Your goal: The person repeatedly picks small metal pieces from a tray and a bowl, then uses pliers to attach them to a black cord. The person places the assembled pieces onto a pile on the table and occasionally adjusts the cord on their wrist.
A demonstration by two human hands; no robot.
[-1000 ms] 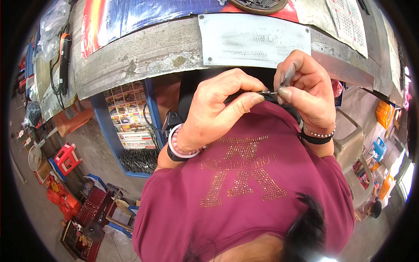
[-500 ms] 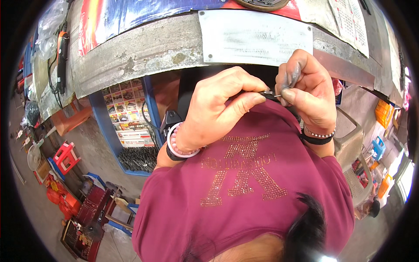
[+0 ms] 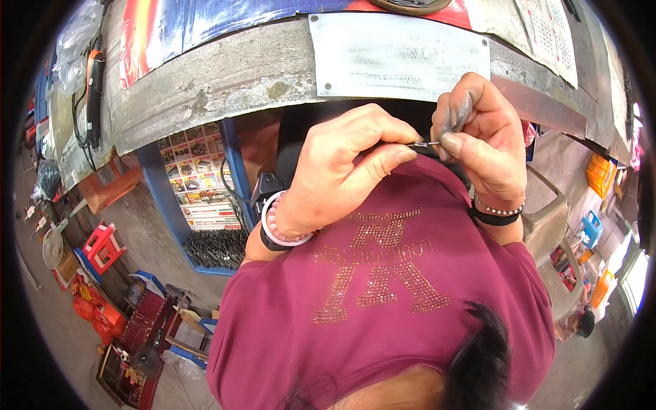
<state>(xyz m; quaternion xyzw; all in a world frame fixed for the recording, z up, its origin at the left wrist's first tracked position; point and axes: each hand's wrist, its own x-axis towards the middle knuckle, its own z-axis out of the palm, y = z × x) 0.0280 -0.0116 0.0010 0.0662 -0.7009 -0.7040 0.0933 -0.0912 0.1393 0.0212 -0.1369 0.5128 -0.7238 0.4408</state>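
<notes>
Just off the near edge of the bench, both my hands meet in front of my chest. My left hand (image 3: 348, 167) is closed, thumb and forefinger pinching a small dark metal piece (image 3: 416, 145); its kind is too small to make out. Out of its right end runs a thin, shiny metal pin (image 3: 432, 143), which reaches the fingertips of my right hand (image 3: 482, 140). That hand is closed in a pinch, its thumb and grey-smudged forefinger on the pin's end. The rest of the dark piece is hidden behind my left fingers.
A pale metal plate (image 3: 403, 58) is fixed along the worn bench edge (image 3: 212, 92). At the top stands a round bowl (image 3: 410, 9) of small metal pieces. Below on the left, a blue bin (image 3: 179, 232) holds many dark small parts (image 3: 213, 250). A beige plastic chair (image 3: 552, 219) stands right.
My right hand has shifted very slightly upward, with the pin still between both hands. My left hand stays nearly where it was, still gripping the dark piece.
</notes>
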